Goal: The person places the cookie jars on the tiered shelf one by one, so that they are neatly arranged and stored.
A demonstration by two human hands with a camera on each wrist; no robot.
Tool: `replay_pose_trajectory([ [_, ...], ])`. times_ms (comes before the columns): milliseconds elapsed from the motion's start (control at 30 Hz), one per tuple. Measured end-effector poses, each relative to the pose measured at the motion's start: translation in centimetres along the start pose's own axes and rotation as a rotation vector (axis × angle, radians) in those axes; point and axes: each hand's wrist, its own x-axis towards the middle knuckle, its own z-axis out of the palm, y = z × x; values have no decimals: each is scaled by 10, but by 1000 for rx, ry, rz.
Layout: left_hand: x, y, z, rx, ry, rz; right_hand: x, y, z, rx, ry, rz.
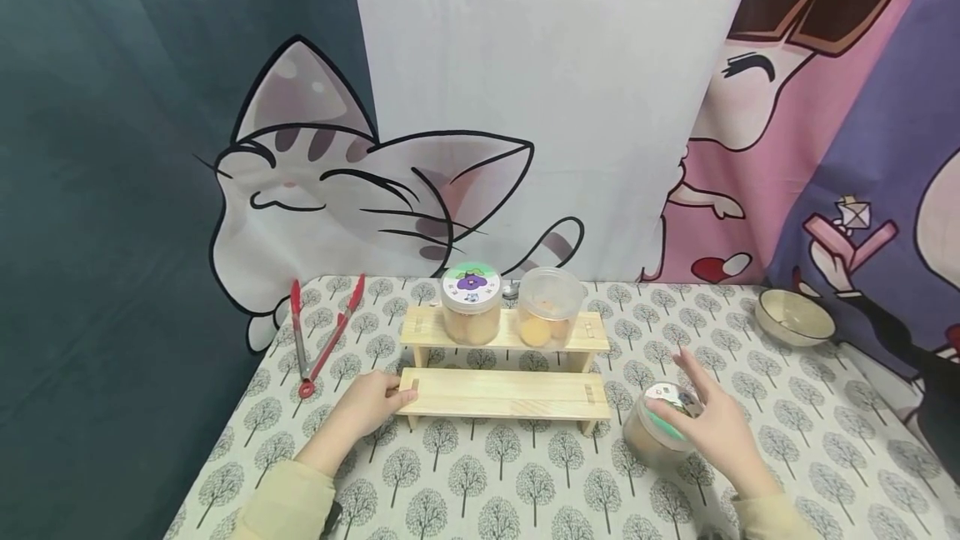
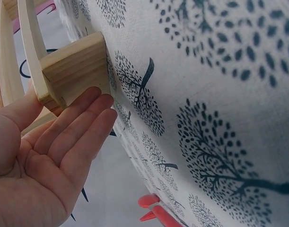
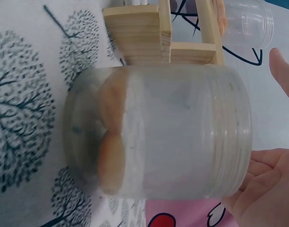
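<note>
At the left end of a two-step wooden stand (image 1: 498,394), my left hand (image 1: 372,402) grips the lower step, thumb over the top board. The left wrist view shows that hand's fingers (image 2: 83,123) beside the stand's end leg (image 2: 80,66). To the right of the stand, a clear plastic jar (image 1: 651,437) with a green-and-white printed lid stands on the cloth. My right hand (image 1: 712,423) hovers at its lid, thumb and fingers spread apart. Round tan pieces (image 3: 111,156) lie in the bottom of this jar in the right wrist view.
On the upper step stand a jar with a purple-printed lid (image 1: 471,283) and a lidless tub (image 1: 551,294) holding yellow-orange pieces. Red-tipped tongs (image 1: 324,348) lie at the left. A bowl (image 1: 795,317) sits at the back right. A tree-patterned cloth (image 1: 498,482) covers the table.
</note>
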Motion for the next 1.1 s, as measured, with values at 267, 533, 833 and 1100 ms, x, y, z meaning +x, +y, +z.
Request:
replay_pose_trajectory([
  [267, -1, -1, 1, -14, 2, -4, -6, 9, -3, -37, -21, 5],
  [533, -2, -2, -2, 15, 11, 20, -16, 13, -3, -113, -85, 58],
  [833, -1, -1, -3, 24, 5, 32, -23, 19, -4, -147, -134, 144],
  [1100, -1, 0, -2, 1, 8, 19, -26, 23, -4, -157, -156, 169],
])
